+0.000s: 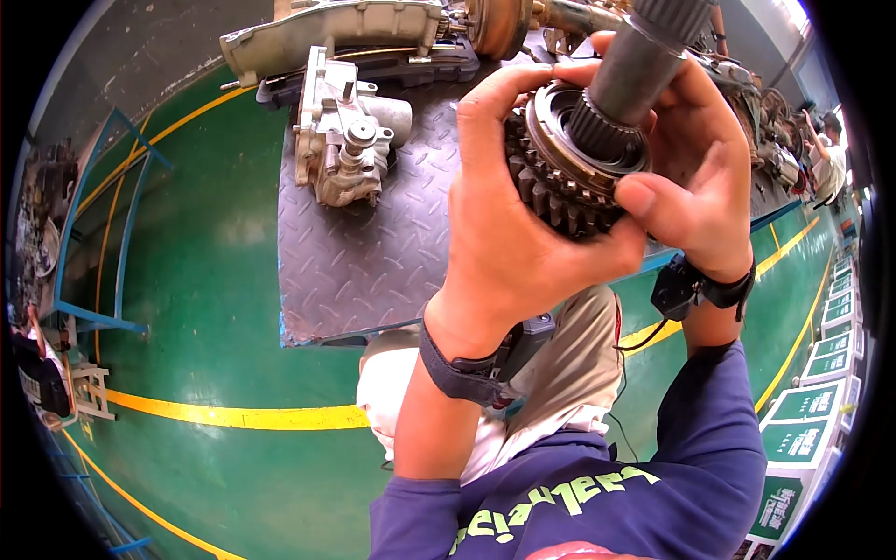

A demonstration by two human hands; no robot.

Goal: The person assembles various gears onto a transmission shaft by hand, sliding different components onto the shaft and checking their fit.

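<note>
Both my hands wrap around a dark toothed gear (560,201) that sits around a splined metal shaft (635,75). The shaft rises out of the gear's middle and leans up to the right. My left hand (509,201) curls around the gear's left and near side, fingers over its far rim. My right hand (695,177) grips the right side, its thumb pressed on the ring on the gear's upper face. Beneath my hands, the lower end of the shaft is hidden. Each wrist wears a black strap with a small device.
A steel tread-plate table (364,271) lies in front of me. On it stand a cast metal housing (350,140) and, farther back, a long grey casing (327,37). More machine parts line the right. A blue frame (119,215) stands left; another person (826,159) is far right.
</note>
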